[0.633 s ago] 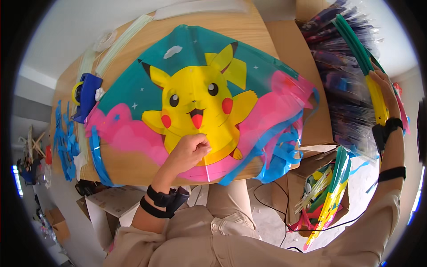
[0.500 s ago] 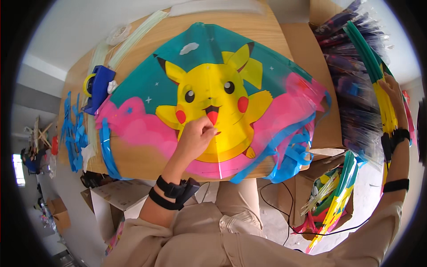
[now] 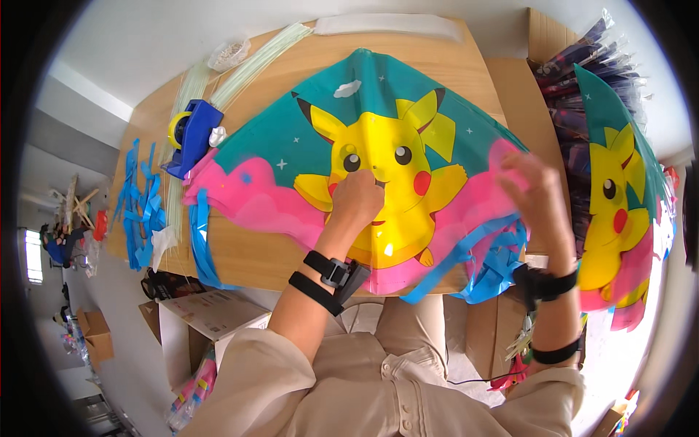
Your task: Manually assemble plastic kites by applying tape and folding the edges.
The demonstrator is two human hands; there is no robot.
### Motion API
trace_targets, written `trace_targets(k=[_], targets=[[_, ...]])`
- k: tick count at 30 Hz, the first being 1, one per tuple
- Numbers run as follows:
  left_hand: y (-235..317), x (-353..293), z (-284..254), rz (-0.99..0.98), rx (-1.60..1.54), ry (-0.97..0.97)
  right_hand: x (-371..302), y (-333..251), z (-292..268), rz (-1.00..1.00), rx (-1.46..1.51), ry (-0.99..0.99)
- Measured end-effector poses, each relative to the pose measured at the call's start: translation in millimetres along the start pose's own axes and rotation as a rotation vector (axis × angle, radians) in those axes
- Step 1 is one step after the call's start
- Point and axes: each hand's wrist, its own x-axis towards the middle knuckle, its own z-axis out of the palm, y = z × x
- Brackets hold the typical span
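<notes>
On the table lies a kite (image 3: pixel 408 218) with a yellow cartoon character, a teal top and pink lower sides. My left hand (image 3: pixel 358 198) is closed on its middle, covering the character's mouth, and the sheet is ridged along the centre line. Over the pink right wing my right hand (image 3: pixel 535 186) is held with fingers bent and apart, blurred and with nothing seen in it. A second kite (image 3: pixel 608 218) of the same print hangs beyond the table's right side. Blue ribbon tails (image 3: pixel 497 255) bunch under the first kite's right wing.
A blue tape dispenser (image 3: pixel 196 138) stands by the left wing. Thin pale rods (image 3: pixel 262 65), a small bowl (image 3: pixel 229 54) and loose blue ribbons (image 3: pixel 143 215) lie on the left side. Plastic-wrapped bundles (image 3: pixel 571 124) are stacked at right; an open cardboard box (image 3: pixel 211 317) is below the table.
My right hand has let go of the kites at far right and come left over the table. One kite there now shows spread out. The middle of the table's kite has risen into a ridge.
</notes>
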Motion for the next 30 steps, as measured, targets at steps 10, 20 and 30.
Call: trace_targets(k=[10, 20, 30], targets=[[-50, -17, 7, 0.151, -0.145, 0.022, -38, 69, -59, 0.223, -1.071, 0.431], [-49, -25, 12, 0.151, -0.112, 0.11, -83, 143, -186, 0.685, -0.941, 0.339], [-47, -27, 17, 0.165, -0.097, 0.187, -40, 146, -285, 0.396, -1.664, 0.489]])
